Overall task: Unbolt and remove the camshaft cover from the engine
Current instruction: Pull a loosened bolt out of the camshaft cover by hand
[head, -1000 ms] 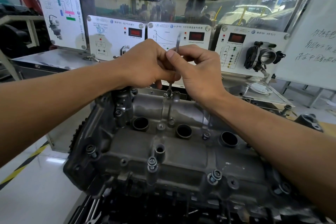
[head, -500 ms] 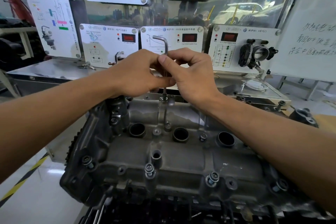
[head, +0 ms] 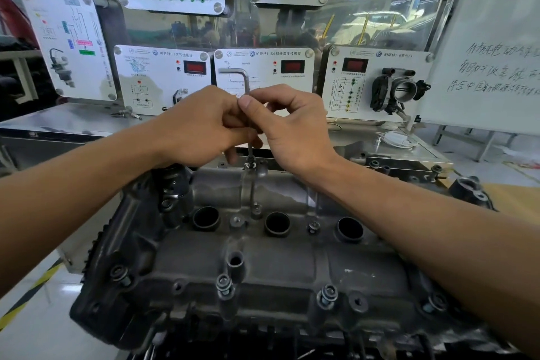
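The grey camshaft cover (head: pixel 263 260) lies across the engine in front of me, with three round plug holes in a row. An L-shaped hex key (head: pixel 245 79) stands upright, its tip in a bolt (head: pixel 250 165) at the cover's far edge and its short arm pointing left. My left hand (head: pixel 201 126) and my right hand (head: pixel 295 128) meet over that bolt, and both pinch the key's shaft between fingers and thumb. Raised bolts (head: pixel 224 286) stand along the near edge.
White sensor display panels (head: pixel 263 73) line the steel bench behind the engine. A black throttle body (head: pixel 397 90) is mounted at the right. A whiteboard with handwriting (head: pixel 493 67) leans at far right. Yellow-black floor tape (head: pixel 26 298) runs at lower left.
The hex key's short arm has swung round to point left as both hands twirl the shaft. The view has shifted slightly downward and closer to the hands.
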Tool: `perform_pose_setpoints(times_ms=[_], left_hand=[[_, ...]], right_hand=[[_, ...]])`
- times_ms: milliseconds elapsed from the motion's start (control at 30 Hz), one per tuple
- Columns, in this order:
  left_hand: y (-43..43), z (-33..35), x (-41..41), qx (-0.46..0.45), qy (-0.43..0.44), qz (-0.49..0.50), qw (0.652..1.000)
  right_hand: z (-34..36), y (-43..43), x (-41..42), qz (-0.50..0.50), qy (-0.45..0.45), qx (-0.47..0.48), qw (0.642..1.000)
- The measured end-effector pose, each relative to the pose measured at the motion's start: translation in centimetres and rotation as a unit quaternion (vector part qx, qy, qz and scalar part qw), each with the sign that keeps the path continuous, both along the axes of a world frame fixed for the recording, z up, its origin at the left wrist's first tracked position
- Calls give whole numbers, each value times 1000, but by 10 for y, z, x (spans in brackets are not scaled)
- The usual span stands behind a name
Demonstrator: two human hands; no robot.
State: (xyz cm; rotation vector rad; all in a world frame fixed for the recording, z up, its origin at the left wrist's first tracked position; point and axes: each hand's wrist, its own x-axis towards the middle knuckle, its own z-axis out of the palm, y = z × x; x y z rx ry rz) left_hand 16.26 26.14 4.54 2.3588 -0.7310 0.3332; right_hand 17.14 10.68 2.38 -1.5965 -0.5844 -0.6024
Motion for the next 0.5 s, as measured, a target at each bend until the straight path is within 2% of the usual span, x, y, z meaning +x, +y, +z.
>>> perform_pose_setpoints(times_ms=[133,267,500], left_hand=[[-3,1,2,-41,-1,46,998],[-4,1,-2,-3,19,14,1000],[-2,2,0,-49,8,39,998]], right_hand=[[1,1,-1,-1,-5,0,1000],[1,1,1,-3,0,13,1000],[2,2,1,-4,-3,9,1000]])
